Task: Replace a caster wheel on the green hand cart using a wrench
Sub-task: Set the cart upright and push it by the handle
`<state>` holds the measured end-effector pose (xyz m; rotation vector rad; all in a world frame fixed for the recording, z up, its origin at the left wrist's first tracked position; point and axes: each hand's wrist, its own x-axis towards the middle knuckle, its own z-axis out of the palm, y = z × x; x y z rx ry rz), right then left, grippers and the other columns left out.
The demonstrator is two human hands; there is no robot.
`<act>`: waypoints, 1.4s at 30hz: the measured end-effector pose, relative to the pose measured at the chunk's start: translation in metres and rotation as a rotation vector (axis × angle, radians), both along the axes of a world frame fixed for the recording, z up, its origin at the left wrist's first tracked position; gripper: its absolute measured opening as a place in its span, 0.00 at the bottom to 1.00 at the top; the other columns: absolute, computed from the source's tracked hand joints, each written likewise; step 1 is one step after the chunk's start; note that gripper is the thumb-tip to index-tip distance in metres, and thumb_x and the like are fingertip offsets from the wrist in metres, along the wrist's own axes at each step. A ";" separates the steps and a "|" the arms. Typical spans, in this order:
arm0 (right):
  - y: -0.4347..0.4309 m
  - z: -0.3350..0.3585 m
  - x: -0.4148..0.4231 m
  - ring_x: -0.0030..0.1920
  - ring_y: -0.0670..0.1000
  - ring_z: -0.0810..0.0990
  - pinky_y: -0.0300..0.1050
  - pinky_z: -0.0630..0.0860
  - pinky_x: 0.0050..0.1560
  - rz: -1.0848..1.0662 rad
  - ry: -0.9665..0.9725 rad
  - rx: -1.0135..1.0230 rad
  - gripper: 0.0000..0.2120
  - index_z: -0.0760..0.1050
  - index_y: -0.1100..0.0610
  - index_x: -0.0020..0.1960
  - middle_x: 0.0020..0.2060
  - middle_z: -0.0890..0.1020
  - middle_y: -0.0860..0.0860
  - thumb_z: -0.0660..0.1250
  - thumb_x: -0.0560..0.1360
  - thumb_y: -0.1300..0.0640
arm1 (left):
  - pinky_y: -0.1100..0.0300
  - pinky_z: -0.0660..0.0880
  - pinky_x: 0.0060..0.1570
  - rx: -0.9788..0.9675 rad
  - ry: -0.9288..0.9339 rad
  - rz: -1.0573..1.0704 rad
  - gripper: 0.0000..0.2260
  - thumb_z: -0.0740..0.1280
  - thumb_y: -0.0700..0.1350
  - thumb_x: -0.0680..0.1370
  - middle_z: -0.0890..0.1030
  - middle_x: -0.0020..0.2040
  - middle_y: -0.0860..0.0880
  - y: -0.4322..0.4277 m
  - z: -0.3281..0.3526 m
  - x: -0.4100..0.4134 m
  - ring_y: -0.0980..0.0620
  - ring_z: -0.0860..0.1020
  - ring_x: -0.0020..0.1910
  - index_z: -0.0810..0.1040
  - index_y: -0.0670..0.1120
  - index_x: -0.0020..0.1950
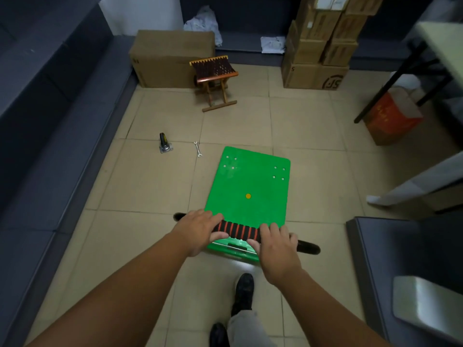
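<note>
Left grip (pixel 200 226) and right grip (pixel 275 249) clasp the striped handle (pixel 236 230), probably to tip the green cart (pixel 250 189); wrench (pixel 198 149) and spare caster (pixel 165 144) lie beyond its far-left corner.

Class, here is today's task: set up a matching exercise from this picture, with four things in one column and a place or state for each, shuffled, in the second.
1 wrench
2 caster wheel
3 folding stool
4 cart handle

A gripped by left hand and right hand
B in front of the cardboard box
C standing with its wheel uppermost
D lying flat on the floor

Pairs: 1-D, 2-C, 3-B, 4-A
</note>
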<state>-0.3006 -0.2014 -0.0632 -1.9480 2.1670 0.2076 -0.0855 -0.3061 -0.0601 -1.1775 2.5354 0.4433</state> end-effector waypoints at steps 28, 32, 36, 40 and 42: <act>0.405 -0.006 0.062 0.42 0.56 0.76 0.55 0.74 0.46 0.148 0.012 -0.143 0.24 0.75 0.53 0.51 0.42 0.77 0.52 0.50 0.79 0.37 | 0.54 0.71 0.56 -0.015 0.019 0.149 0.37 0.36 0.74 0.72 0.78 0.56 0.53 0.442 -0.002 0.079 0.52 0.75 0.53 0.68 0.55 0.67; 0.472 -0.013 0.091 0.40 0.55 0.75 0.54 0.74 0.43 0.066 0.012 -0.168 0.20 0.76 0.53 0.49 0.40 0.77 0.52 0.59 0.76 0.37 | 0.55 0.70 0.55 -0.027 0.024 0.101 0.28 0.46 0.69 0.77 0.77 0.55 0.52 0.493 0.001 0.098 0.51 0.74 0.53 0.70 0.54 0.66; 0.528 -0.012 0.111 0.40 0.54 0.75 0.53 0.73 0.42 0.026 -0.020 -0.182 0.20 0.76 0.52 0.49 0.40 0.77 0.50 0.57 0.76 0.37 | 0.55 0.69 0.56 -0.041 0.031 0.083 0.28 0.46 0.68 0.77 0.77 0.56 0.52 0.542 0.003 0.113 0.51 0.73 0.53 0.70 0.53 0.66; 0.575 -0.010 0.124 0.39 0.53 0.75 0.52 0.73 0.42 0.017 -0.047 -0.202 0.23 0.76 0.50 0.47 0.39 0.77 0.48 0.49 0.77 0.36 | 0.55 0.69 0.57 -0.038 0.002 0.045 0.37 0.37 0.73 0.74 0.77 0.57 0.51 0.585 0.009 0.127 0.50 0.74 0.54 0.70 0.53 0.67; 0.594 -0.008 0.130 0.38 0.52 0.74 0.51 0.74 0.42 0.020 -0.057 -0.215 0.23 0.76 0.49 0.47 0.39 0.77 0.47 0.49 0.77 0.36 | 0.55 0.69 0.57 -0.017 -0.015 0.042 0.46 0.29 0.77 0.68 0.76 0.57 0.51 0.605 0.012 0.133 0.51 0.74 0.54 0.68 0.53 0.68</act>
